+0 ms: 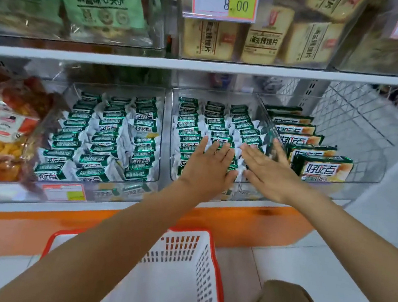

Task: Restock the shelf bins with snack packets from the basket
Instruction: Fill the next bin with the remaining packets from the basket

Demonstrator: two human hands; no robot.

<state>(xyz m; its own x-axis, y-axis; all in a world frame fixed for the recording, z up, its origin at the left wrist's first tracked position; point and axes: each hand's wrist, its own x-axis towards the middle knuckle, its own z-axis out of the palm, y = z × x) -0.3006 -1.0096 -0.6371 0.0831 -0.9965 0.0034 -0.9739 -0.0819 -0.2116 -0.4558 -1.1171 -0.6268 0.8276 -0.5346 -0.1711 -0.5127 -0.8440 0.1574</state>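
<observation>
Head view looks down on the lower shelf, where three clear bins sit side by side along its front edge. The middle bin is packed with green-and-white snack packets in tidy rows, and both hands lie on top of them, toward the front of the bin. The left hand rests palm down, its fingers straight and slightly spread across the wrappers. The right hand lies just beside it, fingers straight and close together, the thumb angled out toward the bin's right wall. Neither hand pinches or carries a packet; they seem to be pressing the rows flat or evening them out.

The left bin holds the same packets, filled about as full. The right bin holds larger green boxes standing in a line. The basket, white with a red rim, stands on the floor below the shelf's front edge. What shows of its inside between the arms has no packets in it, though the arms hide part of it.

By my reading the restocking is close to finished. The bins look full, the basket looks emptied, and only this last tidying of the rows seems left.
</observation>
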